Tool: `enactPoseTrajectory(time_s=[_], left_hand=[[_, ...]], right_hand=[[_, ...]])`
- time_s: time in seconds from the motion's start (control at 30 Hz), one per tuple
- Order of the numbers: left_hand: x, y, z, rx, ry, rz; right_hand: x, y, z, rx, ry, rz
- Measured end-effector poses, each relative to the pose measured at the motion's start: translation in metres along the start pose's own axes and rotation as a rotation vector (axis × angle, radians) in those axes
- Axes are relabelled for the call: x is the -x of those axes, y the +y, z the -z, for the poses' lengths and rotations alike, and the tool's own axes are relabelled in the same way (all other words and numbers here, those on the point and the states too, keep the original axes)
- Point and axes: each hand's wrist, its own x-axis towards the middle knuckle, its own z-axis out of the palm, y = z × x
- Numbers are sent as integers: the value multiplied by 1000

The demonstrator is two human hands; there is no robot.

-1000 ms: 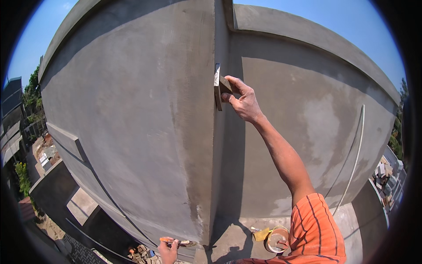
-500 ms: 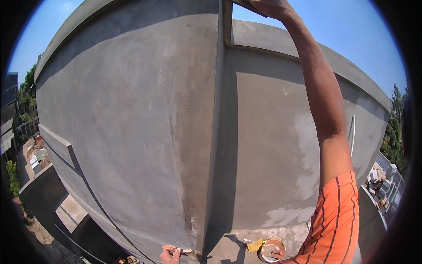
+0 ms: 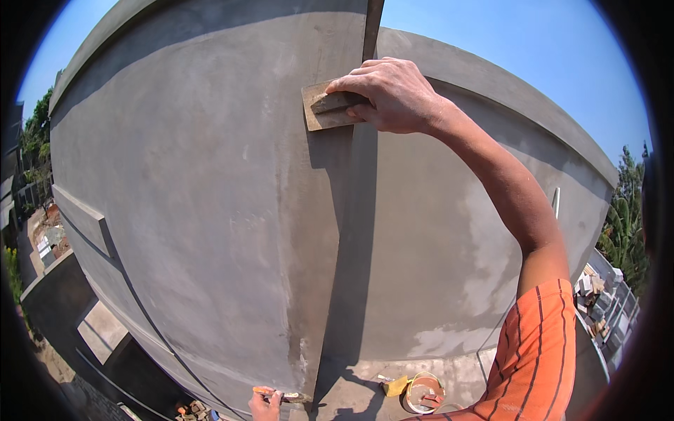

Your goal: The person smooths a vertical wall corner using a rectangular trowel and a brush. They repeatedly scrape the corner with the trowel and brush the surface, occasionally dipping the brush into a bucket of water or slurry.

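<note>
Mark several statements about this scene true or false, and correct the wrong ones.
1. The right hand grips a flat float. True.
2. The left hand is empty. False: it holds an orange-handled tool.
3. A yellow item lies beside the round bucket. True.
4. The sleeve on the right arm is plain blue. False: it is orange with dark stripes.
5. The float appears higher in the view than the orange-handled tool. True.
6. The bucket appears left of the left hand. False: it is to the right of that hand.
</note>
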Motion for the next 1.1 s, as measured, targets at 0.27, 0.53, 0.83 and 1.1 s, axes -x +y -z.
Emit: enactPoseTrajectory(time_s=[0.27, 0.53, 0.83, 1.1], left_hand=[[-6, 3, 9, -4, 21, -13], [-8, 0, -9, 39, -38, -7], [1, -3, -4, 50, -19, -6], [-13, -2, 17, 15, 42, 2]], right_hand=[[-27, 5, 35, 42, 104, 19], [-89, 108, 54, 26, 166, -261], [35, -49, -18, 82, -173, 253], [-72, 86, 47, 256, 185, -160]])
